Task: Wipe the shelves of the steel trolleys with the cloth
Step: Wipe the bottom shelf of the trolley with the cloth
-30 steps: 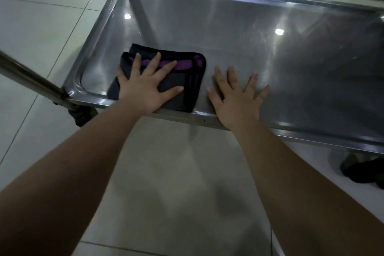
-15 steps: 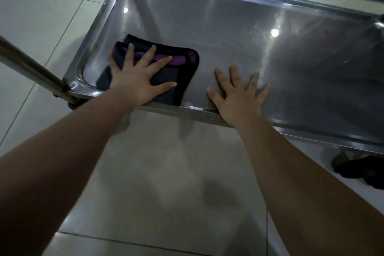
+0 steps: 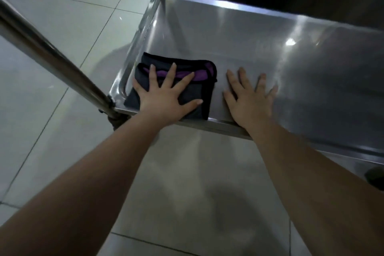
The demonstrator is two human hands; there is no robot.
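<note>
Left hand (image 3: pixel 166 100) flat, fingers spread, pressing folded cloth (image 3: pixel 199 89) on shelf (image 3: pixel 259 33); right hand (image 3: pixel 249 100) flat, splayed on bare steel beside.

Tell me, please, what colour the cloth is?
Dark grey cloth with a purple band, seen from the head view.

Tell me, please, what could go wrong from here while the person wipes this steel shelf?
1. The left hand presses flat on the folded cloth without gripping it, so the cloth may slip from under the palm or bunch against the raised rim in this near left corner.
2. The bare right hand lies flat on the shelf, so it could leave finger marks on the steel.
</note>
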